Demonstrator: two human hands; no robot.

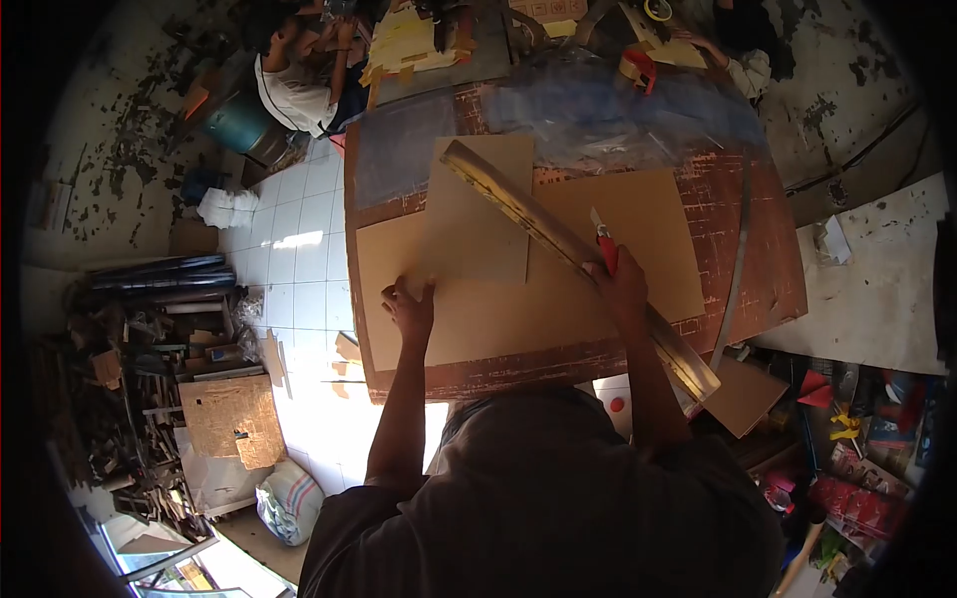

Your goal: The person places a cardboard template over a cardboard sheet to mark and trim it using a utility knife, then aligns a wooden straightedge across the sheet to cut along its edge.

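Note:
A large brown cardboard sheet lies flat on the worn red-brown table, with a smaller cardboard piece over its upper left part. My left hand rests on the large sheet near the small piece's lower left corner, fingers bent and thumb apart. My right hand is closed around a red utility knife, its blade pointing away from me. In the same hand is a long wood-coloured straight bar, slanting across both cardboard pieces and past the table's front edge.
Crumpled clear plastic covers the table's far side, near a tape roll on a red dispenser. A thin strip lies at the right. Another person sits at the far left; someone's hand shows far right. Scrap wood is piled left.

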